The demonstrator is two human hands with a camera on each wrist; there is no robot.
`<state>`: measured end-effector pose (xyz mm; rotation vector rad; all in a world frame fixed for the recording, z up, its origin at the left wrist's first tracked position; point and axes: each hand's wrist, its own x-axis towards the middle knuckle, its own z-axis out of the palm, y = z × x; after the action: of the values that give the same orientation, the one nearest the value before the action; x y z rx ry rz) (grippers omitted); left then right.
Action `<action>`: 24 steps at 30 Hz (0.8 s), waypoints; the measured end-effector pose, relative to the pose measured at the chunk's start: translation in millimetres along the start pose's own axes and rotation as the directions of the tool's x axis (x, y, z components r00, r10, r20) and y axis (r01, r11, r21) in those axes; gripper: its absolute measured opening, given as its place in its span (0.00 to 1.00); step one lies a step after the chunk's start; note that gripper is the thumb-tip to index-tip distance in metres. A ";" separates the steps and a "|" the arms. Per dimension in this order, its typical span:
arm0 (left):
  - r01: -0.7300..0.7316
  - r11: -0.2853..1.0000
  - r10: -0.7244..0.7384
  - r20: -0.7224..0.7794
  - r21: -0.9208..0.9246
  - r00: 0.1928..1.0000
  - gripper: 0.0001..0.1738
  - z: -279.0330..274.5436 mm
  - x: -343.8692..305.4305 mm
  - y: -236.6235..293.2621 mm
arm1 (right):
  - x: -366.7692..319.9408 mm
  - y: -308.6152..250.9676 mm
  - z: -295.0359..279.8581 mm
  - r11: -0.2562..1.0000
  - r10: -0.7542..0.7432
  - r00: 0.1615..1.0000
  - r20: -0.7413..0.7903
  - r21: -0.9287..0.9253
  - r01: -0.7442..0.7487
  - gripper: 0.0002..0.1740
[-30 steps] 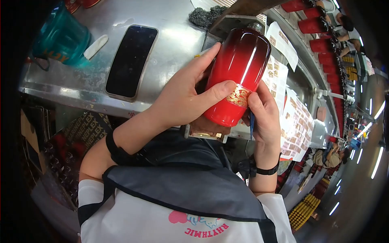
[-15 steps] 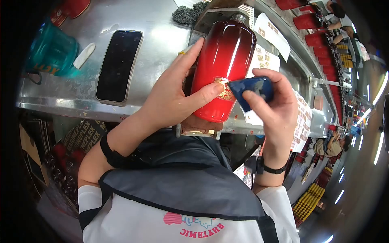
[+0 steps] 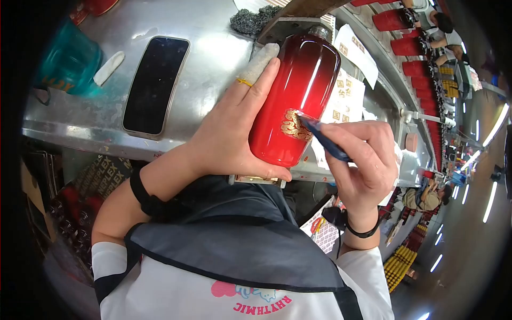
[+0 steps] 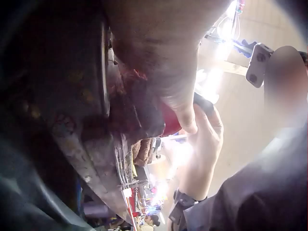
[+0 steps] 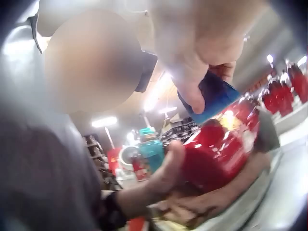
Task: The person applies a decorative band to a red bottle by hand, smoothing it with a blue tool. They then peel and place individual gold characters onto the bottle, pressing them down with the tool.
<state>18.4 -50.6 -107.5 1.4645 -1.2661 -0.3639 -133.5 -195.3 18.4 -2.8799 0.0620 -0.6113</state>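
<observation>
A glossy red bottle (image 3: 304,90), dark toward its neck, lies on its side in the head view with its base toward the body. A gold swirl-patterned decal (image 3: 293,125) sits near that base. My left hand (image 3: 234,114) holds the bottle, fingers along its left side and thumb across the base; one finger wears a white cover (image 3: 261,61) with a yellow band. My right hand (image 3: 365,160) pinches a thin blue scraper (image 3: 328,140), its edge at the decal. In the right wrist view the blue scraper (image 5: 211,96) slants down to the bottle (image 5: 211,159).
A phone (image 3: 156,85) lies on the metal table (image 3: 213,48), beside a white stick-like piece (image 3: 109,68) and a teal container (image 3: 69,58). Steel wool (image 3: 253,20) is at the back. Printed decal sheets (image 3: 346,101) lie right of the bottle, and red bottles (image 3: 394,20) line the far right.
My right hand has come up from beside the bottle with the blue scraper and brought its edge onto the decal. My left thumb has slid off the decal down to the bottle's base.
</observation>
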 end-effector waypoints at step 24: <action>-0.051 0.993 0.061 -0.092 0.109 0.994 0.76 -1.1 -1.2 0.6 | -3.9 -23.2 -0.9 0.986 -0.153 0.983 0.100 -0.048 0.158 0.26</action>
<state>18.5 -48.9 -107.1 1.5145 -1.2632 -0.1898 -137.4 -172.4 22.3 -2.9837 -0.1643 -0.5032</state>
